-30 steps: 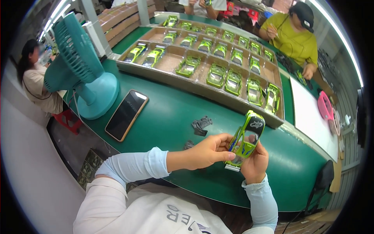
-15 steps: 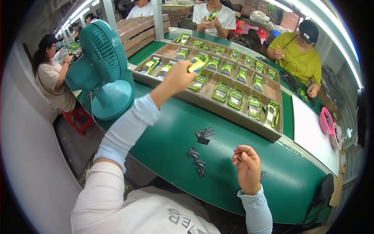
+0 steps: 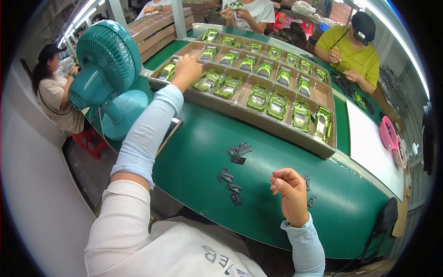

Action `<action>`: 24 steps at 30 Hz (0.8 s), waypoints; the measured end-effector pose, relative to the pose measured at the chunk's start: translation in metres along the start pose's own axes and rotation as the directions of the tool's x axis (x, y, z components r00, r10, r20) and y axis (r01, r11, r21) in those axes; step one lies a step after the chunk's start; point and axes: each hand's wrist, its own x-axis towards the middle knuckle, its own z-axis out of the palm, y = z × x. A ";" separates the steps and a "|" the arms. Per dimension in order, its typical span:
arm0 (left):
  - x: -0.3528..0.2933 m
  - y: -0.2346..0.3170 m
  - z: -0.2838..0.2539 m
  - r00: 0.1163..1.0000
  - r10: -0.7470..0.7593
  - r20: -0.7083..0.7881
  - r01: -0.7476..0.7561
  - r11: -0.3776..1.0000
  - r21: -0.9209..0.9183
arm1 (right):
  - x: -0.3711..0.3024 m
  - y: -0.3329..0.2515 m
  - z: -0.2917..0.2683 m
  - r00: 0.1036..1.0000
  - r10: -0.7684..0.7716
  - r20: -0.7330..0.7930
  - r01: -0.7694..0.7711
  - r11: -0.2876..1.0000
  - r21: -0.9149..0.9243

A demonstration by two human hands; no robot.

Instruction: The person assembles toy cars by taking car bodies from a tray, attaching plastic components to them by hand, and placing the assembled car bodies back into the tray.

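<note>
One green desk point(image 3: 203, 138) spans the work area in front of me. A shallow brown tray point(image 3: 277, 129), divided into compartments, lies across its far part. A teal fan point(image 3: 110, 55) stands at the left end of the desk, just beside the tray. A white board point(image 3: 371, 147) lies flat to the right, with a pink basket point(image 3: 387, 134) near its outer edge. My left grip point(image 3: 186, 71) is extended over the left end of the tray's front row, back uppermost, fingers directed downward; the fingertips are concealed, so I cannot tell whether they grasp a part or are released. My right grip point(image 3: 293, 194) is raised above the near side of the desk, fingers loosely curled, thumb clear of them, with nothing visible between. A flat dark object with a brown edge point(image 3: 169, 137) is mostly covered by my left sleeve point(image 3: 146, 131). The bright green toy car shells point(image 3: 277, 105) sit in rows within the tray compartments; one shell point(image 3: 166, 72) lies just left of my left grip. Small black parts rest on the desk in separate groups: one cluster point(image 3: 240, 153) near the tray, a second cluster point(image 3: 232, 187) closer to me, and a few loose pieces point(image 3: 311, 201) beside my right grip.
</note>
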 end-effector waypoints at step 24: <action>-0.101 0.090 -0.121 0.673 0.402 0.620 0.702 -0.612 -0.365 | 0.046 0.013 0.033 0.995 -0.046 -0.091 0.007 0.919 -0.394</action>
